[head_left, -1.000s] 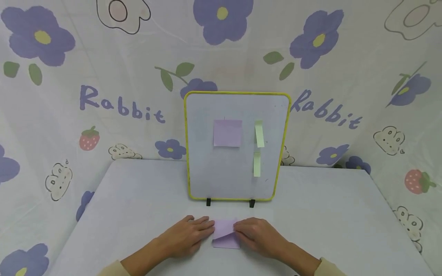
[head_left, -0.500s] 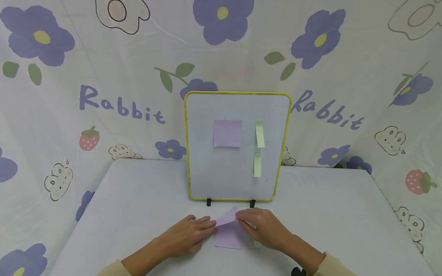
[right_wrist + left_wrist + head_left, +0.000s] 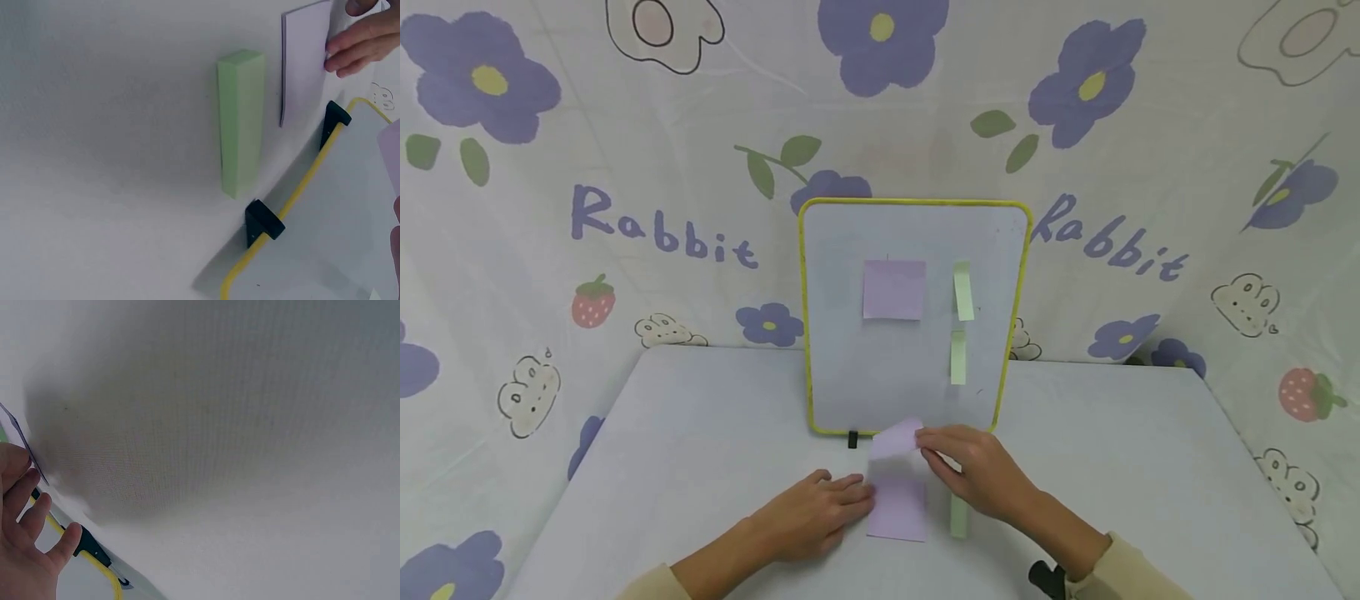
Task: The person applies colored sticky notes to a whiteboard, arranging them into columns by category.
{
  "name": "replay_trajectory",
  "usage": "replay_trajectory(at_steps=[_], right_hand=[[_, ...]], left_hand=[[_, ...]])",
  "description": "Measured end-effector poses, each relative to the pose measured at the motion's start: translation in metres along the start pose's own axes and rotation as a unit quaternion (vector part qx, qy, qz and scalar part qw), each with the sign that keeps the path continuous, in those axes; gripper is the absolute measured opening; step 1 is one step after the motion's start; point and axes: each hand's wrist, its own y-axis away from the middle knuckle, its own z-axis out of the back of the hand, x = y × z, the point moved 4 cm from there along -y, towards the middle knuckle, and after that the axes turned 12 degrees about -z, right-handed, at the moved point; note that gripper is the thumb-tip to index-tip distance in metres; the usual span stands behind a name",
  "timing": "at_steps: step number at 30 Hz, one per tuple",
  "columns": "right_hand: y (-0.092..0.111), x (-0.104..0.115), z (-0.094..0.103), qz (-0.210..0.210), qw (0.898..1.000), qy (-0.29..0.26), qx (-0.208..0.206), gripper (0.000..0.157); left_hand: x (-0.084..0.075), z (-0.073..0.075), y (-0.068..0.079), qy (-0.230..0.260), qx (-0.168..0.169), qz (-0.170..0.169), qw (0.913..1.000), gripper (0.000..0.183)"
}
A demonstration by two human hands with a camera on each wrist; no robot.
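Observation:
My right hand (image 3: 977,471) pinches the right edge of a loose purple sticky note (image 3: 898,438), raised above its pad and overlapping the whiteboard's lower edge in the head view. Below it lies the pad of purple sticky notes (image 3: 897,512) on the white table. The fingertips of my left hand (image 3: 820,512) rest at the pad's left edge, fingers extended. From the right wrist, the pad (image 3: 305,62) shows as a thin stack, with the raised note (image 3: 392,153) cut off at the frame's edge. A narrow pad of green sticky notes (image 3: 958,520) lies right of the purple pad, partly under my right hand.
A yellow-framed whiteboard (image 3: 880,379) stands behind the hands on black feet (image 3: 853,439). Stuck on it are a purple square note (image 3: 893,290) and two narrow green notes (image 3: 958,358). A patterned cloth (image 3: 700,167) hangs behind the table.
My right hand has peeled the top purple note up off the pad and carried it forward toward the whiteboard. The green pad has come into view. My left hand stays at the pad's edge.

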Motion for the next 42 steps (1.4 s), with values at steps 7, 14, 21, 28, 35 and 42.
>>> replay_trajectory(at_steps=[7, 14, 21, 28, 35, 42], right_hand=[[-0.013, -0.002, 0.002, -0.005, 0.999, 0.011, -0.035, 0.024], [-0.032, -0.002, 0.009, 0.006, 0.997, 0.004, -0.081, 0.024], [-0.053, -0.003, 0.019, 0.01, 0.994, -0.007, -0.109, 0.026], [-0.067, -0.003, 0.025, -0.01, 0.992, -0.004, -0.128, 0.022], [-0.071, -0.006, 0.022, -0.018, 0.991, 0.002, -0.135, 0.022], [-0.071, -0.013, 0.017, -0.025, 0.992, 0.003, -0.123, 0.021]], left_hand=[[-0.002, -0.001, -0.001, 0.02, 0.03, 0.013, 0.9993, 0.041], [-0.003, -0.002, -0.001, 0.034, 0.038, 0.018, 0.9985, 0.041], [-0.006, -0.002, -0.001, 0.029, 0.041, 0.014, 0.9986, 0.042], [-0.007, -0.002, 0.0, 0.033, 0.049, 0.022, 0.998, 0.042], [-0.006, -0.002, 0.0, 0.033, 0.038, 0.017, 0.9986, 0.042], [-0.006, -0.003, 0.0, 0.024, 0.025, 0.009, 0.9994, 0.042]])
